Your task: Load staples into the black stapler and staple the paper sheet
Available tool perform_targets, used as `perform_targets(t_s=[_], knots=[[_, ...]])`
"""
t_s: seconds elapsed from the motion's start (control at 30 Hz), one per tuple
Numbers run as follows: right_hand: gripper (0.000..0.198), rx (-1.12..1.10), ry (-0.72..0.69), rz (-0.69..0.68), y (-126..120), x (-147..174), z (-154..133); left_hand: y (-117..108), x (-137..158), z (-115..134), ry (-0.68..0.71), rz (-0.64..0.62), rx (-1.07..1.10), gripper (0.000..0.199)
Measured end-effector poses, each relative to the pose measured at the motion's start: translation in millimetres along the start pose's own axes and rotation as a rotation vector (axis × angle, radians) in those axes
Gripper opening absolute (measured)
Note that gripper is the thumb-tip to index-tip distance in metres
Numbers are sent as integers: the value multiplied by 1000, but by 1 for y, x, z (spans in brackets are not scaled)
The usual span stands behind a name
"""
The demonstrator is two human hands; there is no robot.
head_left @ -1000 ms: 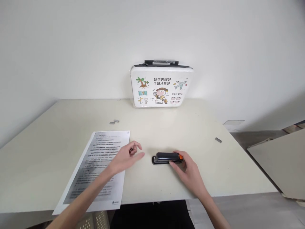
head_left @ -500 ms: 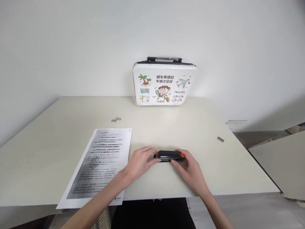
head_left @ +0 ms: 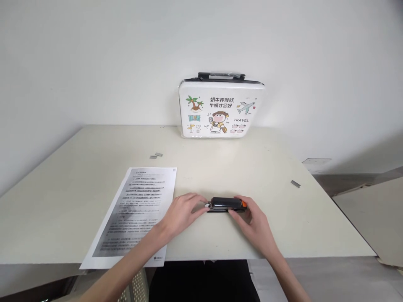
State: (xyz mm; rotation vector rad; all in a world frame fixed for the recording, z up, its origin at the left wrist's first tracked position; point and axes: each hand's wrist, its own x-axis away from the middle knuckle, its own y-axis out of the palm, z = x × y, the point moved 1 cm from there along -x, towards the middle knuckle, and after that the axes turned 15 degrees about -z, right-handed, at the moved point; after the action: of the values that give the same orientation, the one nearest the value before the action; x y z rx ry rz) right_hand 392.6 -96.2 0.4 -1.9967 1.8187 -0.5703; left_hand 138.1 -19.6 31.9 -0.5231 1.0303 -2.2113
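A black stapler [head_left: 225, 204] with an orange part at its right end lies crosswise near the front of the table. My right hand [head_left: 253, 224] is closed around that right end, thumb on the near side and fingers on the far side. At the left end, my left hand [head_left: 185, 212] pinches with thumb and fingertips, where a small pale metal part shows. The fingertips partly hide this end. To the left, a printed sheet of paper [head_left: 135, 209] lies beside my left forearm, which crosses its lower corner.
A white case [head_left: 222, 109] with cartoon prints and a black handle leans against the wall at the back. Two staple strips [head_left: 155, 155] lie behind the paper. Another staple strip [head_left: 295, 183] rests near the right edge of the table [head_left: 252, 167].
My left fingertips have shifted slightly at the stapler's left end, where a pale metal part now shows. The right hand keeps its grip. The whole view has shifted a little.
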Motion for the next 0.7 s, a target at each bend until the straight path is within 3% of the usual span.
perform_targets(t_s=[0.47, 0.6, 0.7], knots=[[40, 11, 1, -4, -1, 0, 0, -16, 25, -20, -36, 2, -80, 27], [41, 25, -5, 5, -1, -1, 1, -17, 29, -20, -143, 16, 43, 30], [42, 21, 1, -2, 0, 0, 2, -24, 37, -17, -244, 43, 275, 36]])
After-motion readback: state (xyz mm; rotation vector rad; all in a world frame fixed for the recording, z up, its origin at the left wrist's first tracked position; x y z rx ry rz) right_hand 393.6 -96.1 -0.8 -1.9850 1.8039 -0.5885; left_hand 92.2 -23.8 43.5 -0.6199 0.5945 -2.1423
